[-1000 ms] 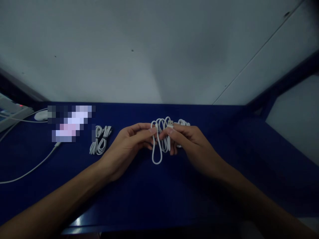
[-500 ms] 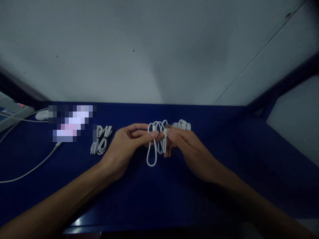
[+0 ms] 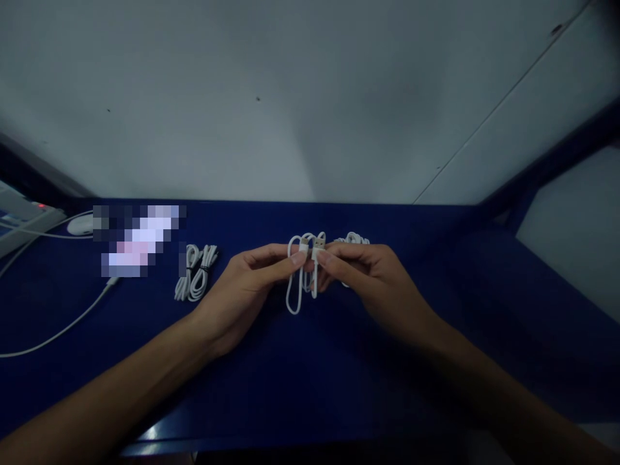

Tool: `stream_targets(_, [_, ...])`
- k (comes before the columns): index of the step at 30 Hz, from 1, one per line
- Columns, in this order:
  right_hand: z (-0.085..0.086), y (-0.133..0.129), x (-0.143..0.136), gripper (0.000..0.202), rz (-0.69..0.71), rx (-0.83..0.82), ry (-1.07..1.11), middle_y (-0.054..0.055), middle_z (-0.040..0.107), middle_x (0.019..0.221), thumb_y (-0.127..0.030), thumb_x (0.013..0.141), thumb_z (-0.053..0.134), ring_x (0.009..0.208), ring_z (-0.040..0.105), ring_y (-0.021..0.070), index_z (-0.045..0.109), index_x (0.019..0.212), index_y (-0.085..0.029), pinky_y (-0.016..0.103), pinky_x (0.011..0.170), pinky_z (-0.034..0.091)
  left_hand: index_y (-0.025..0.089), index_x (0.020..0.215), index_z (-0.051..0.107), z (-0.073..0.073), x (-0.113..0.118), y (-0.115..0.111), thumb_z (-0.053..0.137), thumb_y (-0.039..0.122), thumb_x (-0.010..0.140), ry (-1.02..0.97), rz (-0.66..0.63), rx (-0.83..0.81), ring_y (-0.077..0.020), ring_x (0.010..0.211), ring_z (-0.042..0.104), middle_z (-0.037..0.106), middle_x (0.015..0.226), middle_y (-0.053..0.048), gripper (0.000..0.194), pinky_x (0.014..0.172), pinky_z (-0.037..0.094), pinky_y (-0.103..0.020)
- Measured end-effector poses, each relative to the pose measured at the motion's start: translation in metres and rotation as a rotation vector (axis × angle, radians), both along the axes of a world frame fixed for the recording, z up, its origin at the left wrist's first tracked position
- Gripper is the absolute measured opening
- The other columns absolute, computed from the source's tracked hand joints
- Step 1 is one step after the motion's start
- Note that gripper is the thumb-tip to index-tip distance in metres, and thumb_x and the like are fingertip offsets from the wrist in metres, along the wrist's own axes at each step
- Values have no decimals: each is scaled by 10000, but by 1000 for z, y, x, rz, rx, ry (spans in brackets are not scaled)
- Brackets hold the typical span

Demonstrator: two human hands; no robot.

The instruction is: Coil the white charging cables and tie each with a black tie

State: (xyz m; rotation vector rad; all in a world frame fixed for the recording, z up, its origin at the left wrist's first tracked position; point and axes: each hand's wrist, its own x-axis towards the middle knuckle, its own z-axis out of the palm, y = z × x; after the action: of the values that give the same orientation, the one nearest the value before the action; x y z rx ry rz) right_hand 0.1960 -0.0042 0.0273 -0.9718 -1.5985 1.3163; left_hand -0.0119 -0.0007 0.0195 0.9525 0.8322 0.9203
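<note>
A white USB cable [image 3: 294, 303], looped into a loose coil, is held up between both hands above the blue table [image 3: 300, 387]. My left hand [image 3: 256, 278] is closed, its thumb pinching one connector end and part of the coil. Closed on the other end, my right hand [image 3: 361, 268] grips the USB plug [image 3: 318, 244] between thumb and fingers, metal tip upward. The two ends are side by side, slightly apart. Fingers hide part of the coil. Behind my right hand lies another coiled white cable [image 3: 356, 237], partly covered.
Left of my left hand lie white cable bundles [image 3: 197, 274] with black ties. Farther left, a blurred-out lit device [image 3: 145, 242] has a white cord [image 3: 82, 334] plugged in. A white power strip [image 3: 29, 223] with a red light sits at the left edge. A pale wall [image 3: 232, 129] rises behind the table.
My right hand has moved slightly left, bringing the USB plug nearer the other connector. The plug's metal face has turned toward me, and the coil's loops are squeezed closer together.
</note>
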Motion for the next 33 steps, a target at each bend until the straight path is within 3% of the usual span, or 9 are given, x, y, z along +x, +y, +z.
stream_targets(8, [-3, -2, -4, 337, 62, -15, 28, 24, 721, 845, -436, 1085, 628, 816, 697, 184, 805, 872, -244, 343, 767, 594, 206, 1035, 863, -4, 5, -4, 764, 305, 994, -89, 9, -82, -233, 1117, 690, 794, 1150, -83, 146, 1023, 502, -356])
stream_targets(21, [-1, -6, -2, 360, 5, 58, -21, -5, 662, 775, -326, 1124, 551, 739, 639, 159, 677, 802, -226, 338, 747, 536, 188, 1033, 854, -4, 5, -9, 794, 337, 981, -84, 5, -114, -244, 1136, 701, 799, 1154, -88, 169, 1152, 464, -428])
stream_targets(33, [-4, -6, -3, 293, 8, 66, -54, -27, 657, 760, -300, 1108, 599, 717, 638, 151, 658, 832, -224, 326, 720, 519, 168, 1002, 852, -4, 8, -10, 794, 321, 969, -109, 7, -152, -258, 1105, 702, 795, 1098, -102, 167, 1120, 472, -423])
